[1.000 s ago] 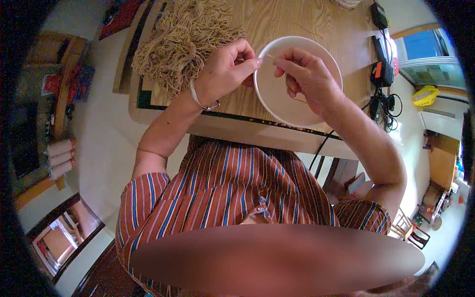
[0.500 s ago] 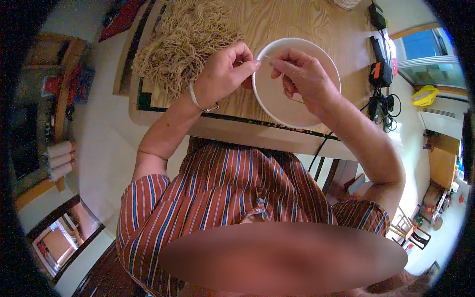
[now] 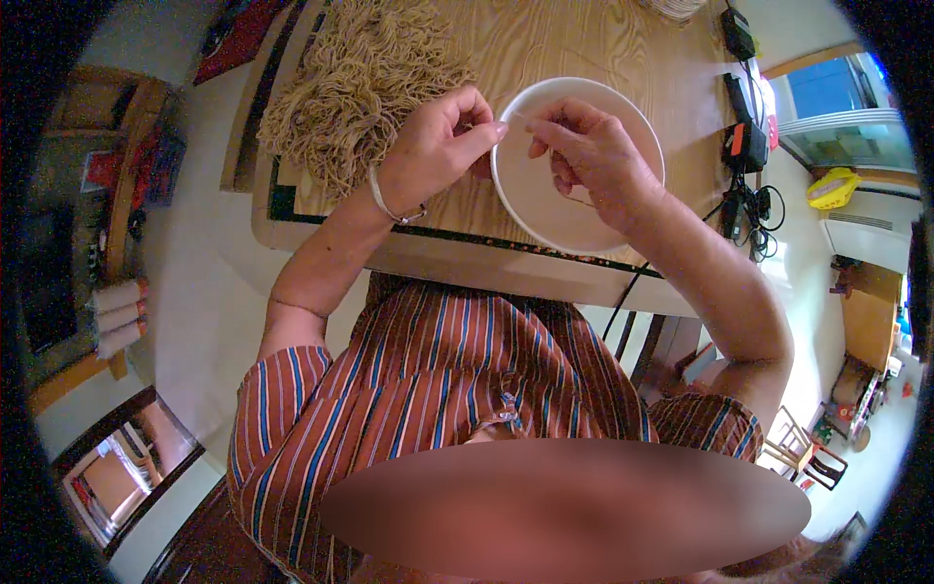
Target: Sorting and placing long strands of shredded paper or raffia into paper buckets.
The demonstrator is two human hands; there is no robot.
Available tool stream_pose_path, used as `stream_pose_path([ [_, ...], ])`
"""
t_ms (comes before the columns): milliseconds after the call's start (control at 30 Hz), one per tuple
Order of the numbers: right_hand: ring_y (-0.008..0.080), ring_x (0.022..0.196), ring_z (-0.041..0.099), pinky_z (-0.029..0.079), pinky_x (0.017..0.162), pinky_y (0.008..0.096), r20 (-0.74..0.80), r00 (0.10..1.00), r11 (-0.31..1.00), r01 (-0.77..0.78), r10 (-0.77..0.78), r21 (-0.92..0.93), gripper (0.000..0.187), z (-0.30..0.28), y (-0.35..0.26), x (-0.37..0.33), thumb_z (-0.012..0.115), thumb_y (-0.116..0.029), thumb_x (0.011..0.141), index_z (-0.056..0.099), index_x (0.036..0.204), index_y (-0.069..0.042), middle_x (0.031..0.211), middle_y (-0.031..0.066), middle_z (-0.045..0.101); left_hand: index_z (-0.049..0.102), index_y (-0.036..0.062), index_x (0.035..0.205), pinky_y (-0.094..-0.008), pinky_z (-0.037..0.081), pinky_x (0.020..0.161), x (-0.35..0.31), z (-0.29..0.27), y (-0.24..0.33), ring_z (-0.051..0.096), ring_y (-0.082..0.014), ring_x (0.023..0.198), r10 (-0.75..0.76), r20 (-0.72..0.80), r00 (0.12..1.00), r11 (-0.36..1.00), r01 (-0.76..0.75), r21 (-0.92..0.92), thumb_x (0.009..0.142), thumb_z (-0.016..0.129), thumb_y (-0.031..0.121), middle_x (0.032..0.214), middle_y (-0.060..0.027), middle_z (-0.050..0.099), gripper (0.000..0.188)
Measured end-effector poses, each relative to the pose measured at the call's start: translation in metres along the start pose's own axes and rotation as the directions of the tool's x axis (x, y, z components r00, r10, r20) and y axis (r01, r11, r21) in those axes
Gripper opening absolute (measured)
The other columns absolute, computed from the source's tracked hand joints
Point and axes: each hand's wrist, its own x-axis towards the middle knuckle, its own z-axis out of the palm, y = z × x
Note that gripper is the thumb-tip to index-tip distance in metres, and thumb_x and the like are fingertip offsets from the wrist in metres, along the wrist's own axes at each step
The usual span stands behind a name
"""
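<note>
A short, thin pale strand runs between my two hands at the rim of a round white bowl point(image 3: 506, 200). My left hand point(image 3: 449, 136) pinches one end, thumb against forefinger, just left of the rim. Over the bowl, my right hand point(image 3: 589, 146) is closed with thumb and forefinger together on the strand's other side. A thin light piece pokes out below the right hand's curled fingers. Beside my left hand lies a large loose heap of tan, noodle-like strands point(image 3: 360, 88). Whether the held strand is the same stuff is too small to tell.
The wood-grain table point(image 3: 545, 39) has a dark-trimmed front edge. Black power adapters point(image 3: 747, 146) and tangled cables point(image 3: 754, 214) lie along its right side. One cable hangs down over the front. A pale coiled object point(image 3: 676, 8) sits at the far edge.
Both hands keep their pinch, and a short stretch of strand shows between them. The right hand has shifted very slightly left; the view has moved a little.
</note>
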Motion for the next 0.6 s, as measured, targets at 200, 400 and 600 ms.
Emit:
stream_pose_path([
  [200, 0.0071, 0.049, 0.048, 0.040, 0.043, 0.0228, 0.015, 1.000, 1.000, 0.011, -0.011, 0.006, 0.015, 0.001, 0.000, 0.001, 0.063, -0.018, 0.094, 0.060, 0.095, -0.003, 0.076, 0.0039, 0.061, 0.054, 0.0061, 0.088, -0.0215, 0.044, 0.068, 0.000, 0.000, -0.003, 0.049, -0.0032, 0.075, 0.022, 0.002, 1.000, 1.000, -0.022, -0.018, 0.096, 0.059, 0.017, 0.080, 0.0047, 0.052, 0.014],
  [400, 0.0072, 0.049, 0.048, 0.040, 0.042, 0.0229, -0.002, 1.000, 0.999, 0.003, -0.003, -0.037, 0.014, 0.003, -0.001, 0.001, 0.062, -0.017, 0.095, 0.060, 0.093, -0.004, 0.075, 0.0040, 0.061, 0.055, 0.0062, 0.089, -0.0212, 0.045, 0.066, 0.001, -0.001, -0.002, 0.050, -0.0033, 0.074, 0.001, 0.020, 1.000, 1.000, 0.000, -0.025, 0.097, 0.057, 0.018, 0.080, 0.0043, 0.054, 0.015],
  [600, 0.0067, 0.049, 0.048, 0.040, 0.042, 0.0226, 0.019, 1.000, 0.998, 0.015, -0.014, -0.058, 0.014, 0.001, 0.001, 0.005, 0.062, -0.018, 0.095, 0.060, 0.093, -0.004, 0.075, 0.0030, 0.061, 0.057, 0.0023, 0.103, -0.0241, 0.056, 0.059, 0.009, 0.003, -0.013, 0.063, -0.0079, 0.068, 0.081, -0.059, 0.995, 0.982, -0.090, -0.169, 0.099, 0.051, 0.012, 0.079, -0.0016, 0.062, 0.011],
])
